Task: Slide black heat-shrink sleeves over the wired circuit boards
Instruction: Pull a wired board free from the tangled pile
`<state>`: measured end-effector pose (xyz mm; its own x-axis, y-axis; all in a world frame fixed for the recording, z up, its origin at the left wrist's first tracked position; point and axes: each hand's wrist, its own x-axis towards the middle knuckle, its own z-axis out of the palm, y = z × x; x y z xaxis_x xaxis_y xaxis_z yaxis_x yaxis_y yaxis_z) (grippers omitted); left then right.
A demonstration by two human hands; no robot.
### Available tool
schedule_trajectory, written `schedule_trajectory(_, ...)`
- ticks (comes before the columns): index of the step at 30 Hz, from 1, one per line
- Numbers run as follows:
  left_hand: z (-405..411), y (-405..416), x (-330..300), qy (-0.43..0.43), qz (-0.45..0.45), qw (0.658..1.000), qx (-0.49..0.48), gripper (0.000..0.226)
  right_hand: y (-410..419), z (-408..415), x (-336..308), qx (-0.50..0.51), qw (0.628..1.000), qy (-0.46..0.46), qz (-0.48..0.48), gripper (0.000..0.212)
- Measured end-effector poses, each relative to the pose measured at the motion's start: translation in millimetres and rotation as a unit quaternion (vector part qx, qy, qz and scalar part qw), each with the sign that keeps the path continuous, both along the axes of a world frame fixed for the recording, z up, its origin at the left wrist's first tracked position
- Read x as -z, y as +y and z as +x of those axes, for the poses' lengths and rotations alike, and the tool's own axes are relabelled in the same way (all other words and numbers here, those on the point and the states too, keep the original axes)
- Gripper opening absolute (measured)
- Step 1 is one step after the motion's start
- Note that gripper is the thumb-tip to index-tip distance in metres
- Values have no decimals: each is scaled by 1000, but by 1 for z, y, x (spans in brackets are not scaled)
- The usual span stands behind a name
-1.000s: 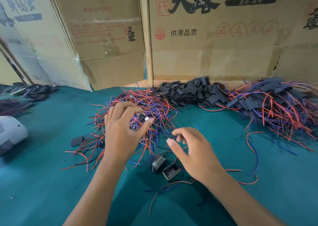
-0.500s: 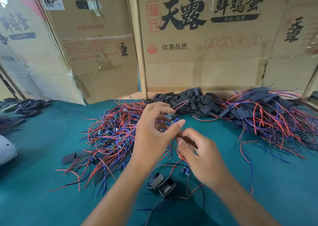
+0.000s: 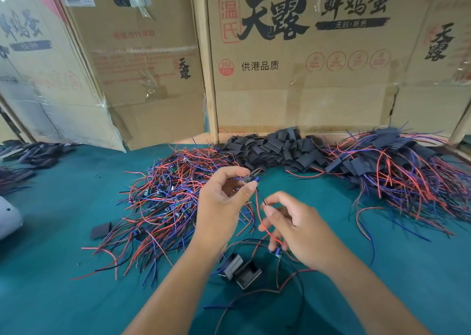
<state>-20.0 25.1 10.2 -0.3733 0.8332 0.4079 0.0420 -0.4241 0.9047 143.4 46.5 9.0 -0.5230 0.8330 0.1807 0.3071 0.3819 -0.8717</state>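
Observation:
My left hand [image 3: 221, 207] pinches a small wired circuit board [image 3: 251, 179] above the green table, thumb below and fingers above. Red and black wires hang from the board. My right hand [image 3: 298, 227] pinches those wires [image 3: 262, 203] just below the board; a second small board with a blue part [image 3: 277, 253] peeks out under its fingers. Two open black heat-shrink sleeves [image 3: 240, 271] lie on the table beneath my hands. A pile of bare wired boards [image 3: 168, 197] spreads to the left. A heap of empty black sleeves [image 3: 277, 148] lies at the back.
A pile of sleeved boards with red and blue wires [image 3: 397, 171] fills the right. A lone flat sleeve [image 3: 100, 230] lies at the left. Cardboard boxes [image 3: 293, 61] wall off the back. A white object [image 3: 7, 220] sits at the left edge. Dark parts [image 3: 33, 153] lie far left.
My left hand lifted a wired board out of the left pile and carried it right and up. My right hand rose from the table and took hold of its wires.

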Motion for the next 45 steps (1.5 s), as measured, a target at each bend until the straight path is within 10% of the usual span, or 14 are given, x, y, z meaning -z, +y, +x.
schedule_trajectory(6,2,-3,1,44,27,999,8,26,-4,10,-7,172,907,-243,298,47)
schedule_trajectory(14,5,-6,-1,122,31,992,-3,37,-19,15,-12,284,828,-407,262,78)
schedule_trajectory(21,-3,-6,-5,135,26,990,-13,34,1,18,-12,143,921,-294,211,93)
schedule_trajectory(27,-13,-3,-3,131,14,991,-6,30,6,7,10,62,979,-146,127,18)
schedule_trajectory(45,-51,-10,-8,224,-132,965,-39,21,43,41,17,9,999,-35,-19,20)
